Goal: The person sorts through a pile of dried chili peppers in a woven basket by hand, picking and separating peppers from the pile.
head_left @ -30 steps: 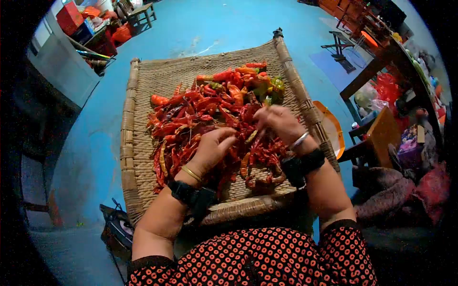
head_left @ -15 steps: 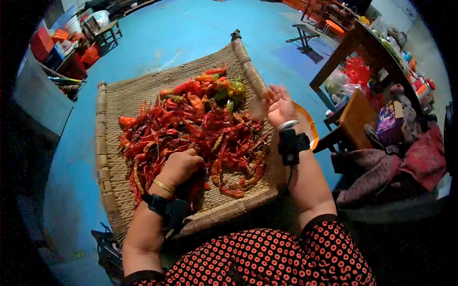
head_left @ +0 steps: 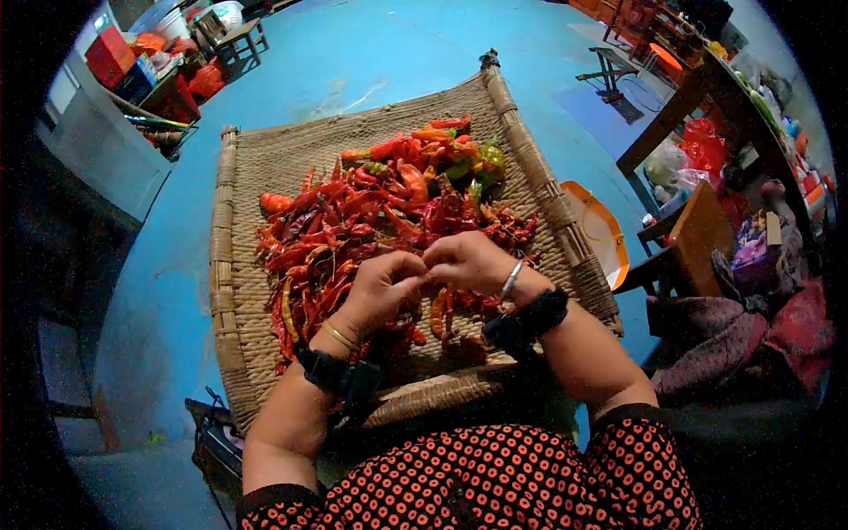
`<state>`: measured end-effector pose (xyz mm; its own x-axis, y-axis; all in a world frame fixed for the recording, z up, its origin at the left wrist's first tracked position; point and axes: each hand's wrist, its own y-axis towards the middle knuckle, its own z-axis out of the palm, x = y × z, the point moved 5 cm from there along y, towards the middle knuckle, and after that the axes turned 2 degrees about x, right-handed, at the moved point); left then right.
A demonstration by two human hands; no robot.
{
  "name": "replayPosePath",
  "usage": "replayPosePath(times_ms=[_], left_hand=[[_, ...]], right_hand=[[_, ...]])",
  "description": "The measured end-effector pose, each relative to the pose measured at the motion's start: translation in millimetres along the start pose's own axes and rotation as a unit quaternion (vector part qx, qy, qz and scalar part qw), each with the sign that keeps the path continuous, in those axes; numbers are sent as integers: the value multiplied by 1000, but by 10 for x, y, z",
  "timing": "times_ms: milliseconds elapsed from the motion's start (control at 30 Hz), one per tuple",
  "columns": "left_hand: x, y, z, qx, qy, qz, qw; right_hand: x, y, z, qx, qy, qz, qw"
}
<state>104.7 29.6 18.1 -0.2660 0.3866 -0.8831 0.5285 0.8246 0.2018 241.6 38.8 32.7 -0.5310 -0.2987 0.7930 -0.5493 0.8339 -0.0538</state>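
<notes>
Chillies (head_left: 340,208), heaped, long axes mixed; yellowish one (head_left: 288,309) lies twelve-to-six. Left hand (head_left: 382,290), right hand (head_left: 473,263): five o'clock, grips closed, contents unclear.

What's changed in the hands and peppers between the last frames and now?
Right hand came back inward from the woven platform's right rail; its fingertips now meet those of the left hand. Any pepper between them is hidden. Left hand stayed low over the pile; green peppers stayed at the far right.
</notes>
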Motion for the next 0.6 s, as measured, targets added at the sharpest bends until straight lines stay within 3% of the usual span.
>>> replayPosePath(times_ms=[33,100,167,200,233,300,333,367,400,467,500,533,567,600], left_hand=[[1,16,-62,-38,4,21,999],[60,29,-230,-110,48,30,992],[126,13,-470,-150,125,22,981],[150,-11,-614,-188,201,15,961],[204,-19,-719,-184,273,-11,944],[393,-80,-901,-181,397,-48,898],[460,-101,-931,-181,397,-48,898],[495,-133,-965,-204,454,-60,865],[537,-166,-996,-225,509,-71,828],[620,-178,-991,-208,502,-72,836],[652,-159,-960,-163,492,-126,846],[700,-150,-935,-118,478,-178,852],[748,-140,-909,-117,478,-155,857],[741,-140,-884,-117,478,-155,857]], right_hand=[[-84,-7,-53,-10,80,23,997],[-85,-56,-397,-139,148,24,979],[-372,-172,-748,-279,289,47,915],[-154,-320,-873,-281,426,57,858],[-425,-377,-982,-374,475,80,793],[-728,-527,-1233,-435,513,-9,740],[-918,-623,-1295,-454,567,-24,687],[-1152,-730,-1356,-469,617,-38,630],[-1582,-816,-1440,-464,683,-67,560],[-1680,-983,-1454,-595,708,-96,369],[-1626,-1002,-1475,-595,707,-97,370],[-1568,-1010,-1445,-586,745,-68,313],[-1542,-1005,-1404,-573,778,-38,254],[-1585,-1001,-1399,-573,778,-39,255]])
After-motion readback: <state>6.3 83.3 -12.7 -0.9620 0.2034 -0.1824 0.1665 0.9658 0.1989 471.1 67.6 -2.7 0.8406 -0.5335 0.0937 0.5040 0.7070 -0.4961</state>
